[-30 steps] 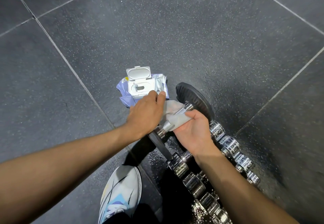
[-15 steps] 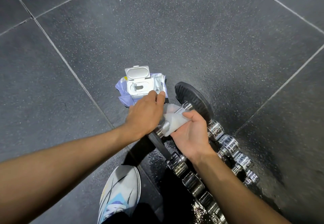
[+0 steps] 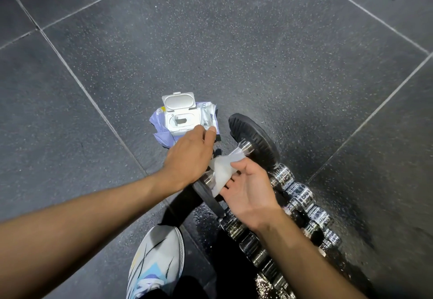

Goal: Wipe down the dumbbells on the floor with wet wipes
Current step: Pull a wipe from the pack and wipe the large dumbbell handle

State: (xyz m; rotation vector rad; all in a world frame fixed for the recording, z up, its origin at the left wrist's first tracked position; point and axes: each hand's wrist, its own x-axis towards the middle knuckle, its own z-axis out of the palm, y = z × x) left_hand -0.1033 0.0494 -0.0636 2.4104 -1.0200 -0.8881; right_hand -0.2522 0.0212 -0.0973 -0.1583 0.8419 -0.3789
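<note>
1. Found the dumbbell point(image 3: 255, 144) lying on the floor point(image 3: 234, 41) just ahead of the shoe point(image 3: 157, 261), black at both ends, with its chrome handle point(image 3: 247, 151) running from near left to far right.
2. Saw the wipe point(image 3: 222, 169) draped over the middle of that handle, white and crumpled, with a thin corner stretched toward the far black end.
3. Noted the right hand point(image 3: 248, 188) turned palm-up beside the handle, released, with fingers loose and nearly straight and wrapped round nothing. Saw only the thumb tip and fingertips touching the wipe's near edge.
4. Noted the left hand point(image 3: 187, 158) back-up over the left part of the handle, against the wipe's left edge, fingertips stretched out over the near corner of the pack point(image 3: 180, 120). Could not see palm or thumb, so could not tell the grip, whether grasping or let go.
5. Spotted the pack on the floor just beyond the left hand, in a purple wrapper, with its white lid flipped up and the opening exposed.
6. Saw chrome dumbbells point(image 3: 300, 193) packed side by side in a row, starting just beside the far black end and running toward the lower right, partly under the right forearm.
7. Saw dark speckled tiles with pale seams, glistening wet beside the chrome row.
</note>
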